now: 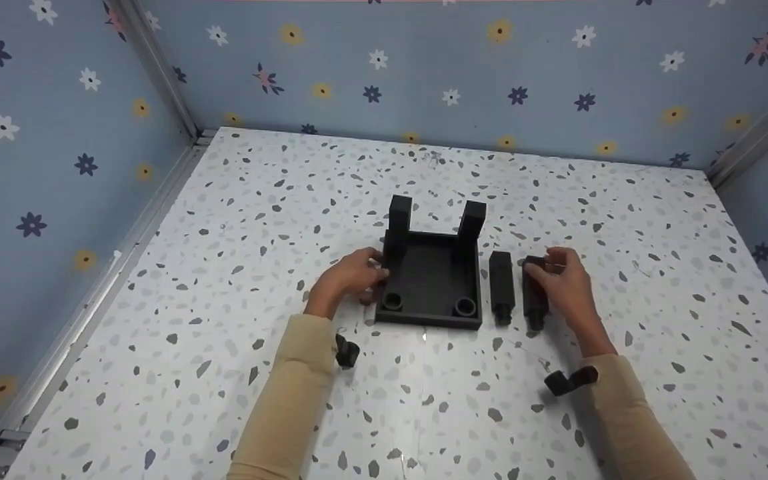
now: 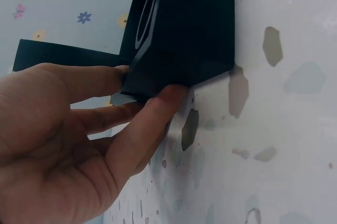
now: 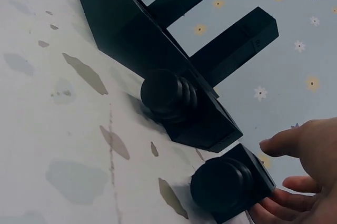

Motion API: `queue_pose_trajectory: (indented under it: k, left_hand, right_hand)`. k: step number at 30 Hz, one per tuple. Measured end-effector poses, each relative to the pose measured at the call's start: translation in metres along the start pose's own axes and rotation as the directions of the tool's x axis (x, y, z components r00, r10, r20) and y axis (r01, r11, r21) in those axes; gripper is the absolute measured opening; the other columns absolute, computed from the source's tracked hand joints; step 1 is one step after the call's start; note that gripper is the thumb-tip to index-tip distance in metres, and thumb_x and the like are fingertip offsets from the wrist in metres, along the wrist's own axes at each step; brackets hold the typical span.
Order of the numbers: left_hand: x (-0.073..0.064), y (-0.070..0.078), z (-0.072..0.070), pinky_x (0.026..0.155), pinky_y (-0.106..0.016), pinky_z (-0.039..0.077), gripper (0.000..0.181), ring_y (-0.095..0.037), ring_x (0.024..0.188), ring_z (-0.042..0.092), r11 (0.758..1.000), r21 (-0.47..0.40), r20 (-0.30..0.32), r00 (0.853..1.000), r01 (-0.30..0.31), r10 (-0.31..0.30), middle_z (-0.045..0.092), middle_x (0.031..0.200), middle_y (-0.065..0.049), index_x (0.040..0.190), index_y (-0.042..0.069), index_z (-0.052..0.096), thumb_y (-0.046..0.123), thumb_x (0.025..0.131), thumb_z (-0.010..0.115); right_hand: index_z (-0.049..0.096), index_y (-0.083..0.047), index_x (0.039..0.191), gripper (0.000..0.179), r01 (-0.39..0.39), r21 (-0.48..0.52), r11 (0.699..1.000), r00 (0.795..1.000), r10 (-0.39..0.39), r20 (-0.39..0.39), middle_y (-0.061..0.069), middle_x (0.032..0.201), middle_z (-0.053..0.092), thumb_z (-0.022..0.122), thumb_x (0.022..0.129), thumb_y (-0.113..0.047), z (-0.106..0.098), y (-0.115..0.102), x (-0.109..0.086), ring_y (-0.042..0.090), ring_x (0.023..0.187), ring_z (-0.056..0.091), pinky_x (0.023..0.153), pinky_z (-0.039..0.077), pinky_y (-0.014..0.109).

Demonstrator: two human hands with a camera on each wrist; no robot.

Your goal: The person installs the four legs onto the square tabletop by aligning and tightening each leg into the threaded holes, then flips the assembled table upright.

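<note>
A small black tabletop [image 1: 431, 273] lies underside up, with raised rims and round corner sockets. Two black legs, a left one [image 1: 399, 223] and a right one [image 1: 471, 223], stand upright at its far corners; both near sockets show their hollow ends. My left hand [image 1: 351, 275] pinches the tabletop's left wall, thumb over the rim and fingers outside. Right of the tabletop lie two loose legs, an inner one [image 1: 501, 287] and an outer one [image 1: 535, 293], threaded ends toward me. My right hand [image 1: 565, 283] is at the outer leg, fingers along its side, thumb apart from it in the right wrist view.
The speckled white table [image 1: 277, 233] carries these parts. A blue flowered panel [image 1: 417, 67] rises behind its far edge, with another on each side. Dark wrist cameras hang beneath the left sleeve [image 1: 304, 373] and the right sleeve [image 1: 624, 393].
</note>
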State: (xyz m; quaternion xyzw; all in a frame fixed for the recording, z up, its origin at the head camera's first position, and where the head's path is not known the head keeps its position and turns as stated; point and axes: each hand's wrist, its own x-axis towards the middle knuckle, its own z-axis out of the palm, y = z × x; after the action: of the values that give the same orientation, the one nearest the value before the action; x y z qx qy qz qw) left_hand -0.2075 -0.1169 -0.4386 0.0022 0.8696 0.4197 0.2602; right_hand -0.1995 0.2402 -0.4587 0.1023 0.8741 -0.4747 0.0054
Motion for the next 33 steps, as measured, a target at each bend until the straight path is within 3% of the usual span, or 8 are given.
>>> queue_pose_trajectory:
  k: [6,16,25,33]
  left_hand:
    - [0.0,0.001,0.0,0.102,-0.041,0.041,0.043,-0.025,0.108,0.06,1.0,0.007,-0.005,1.0,0.009,-0.009,0.061,0.12,-0.013,0.137,0.009,0.046,0.023,0.098,0.052]
    - [0.002,-0.001,0.0,0.098,-0.039,0.044,0.042,-0.024,0.102,0.062,0.999,-0.04,0.011,1.0,0.009,-0.009,0.061,0.119,-0.013,0.137,0.009,0.044,0.022,0.098,0.052]
    - [0.002,-0.002,0.001,0.095,-0.038,0.046,0.044,-0.024,0.099,0.062,0.999,-0.05,0.01,1.0,0.012,-0.011,0.06,0.119,-0.013,0.138,0.009,0.044,0.021,0.098,0.053]
    - [0.002,-0.002,0.001,0.084,-0.034,0.051,0.043,-0.022,0.097,0.062,0.998,-0.051,0.005,1.0,0.023,-0.023,0.063,0.112,-0.013,0.138,0.007,0.043,0.021,0.098,0.052]
  right_hand:
    - [0.039,0.0,0.138,0.066,-0.026,-0.066,0.997,1.0,0.025,-0.007,0.022,0.134,0.048,0.067,0.088,-0.034,0.003,0.0,0.0,0.032,0.124,0.046,0.106,0.037,0.044]
    - [0.045,-0.002,0.136,0.062,-0.077,-0.063,0.995,0.997,0.078,0.007,0.02,0.13,0.051,0.066,0.088,-0.035,-0.002,0.001,0.001,0.031,0.119,0.049,0.101,0.04,0.041]
    - [0.041,-0.005,0.141,0.068,-0.123,-0.055,0.991,0.99,0.126,0.065,0.02,0.136,0.05,0.062,0.09,-0.043,-0.016,0.003,0.003,0.032,0.119,0.052,0.1,0.041,0.04]
    - [0.043,-0.01,0.142,0.06,-0.134,-0.053,0.99,0.984,0.139,0.109,0.017,0.136,0.051,0.057,0.093,-0.041,-0.023,0.007,0.008,0.028,0.115,0.053,0.092,0.042,0.032]
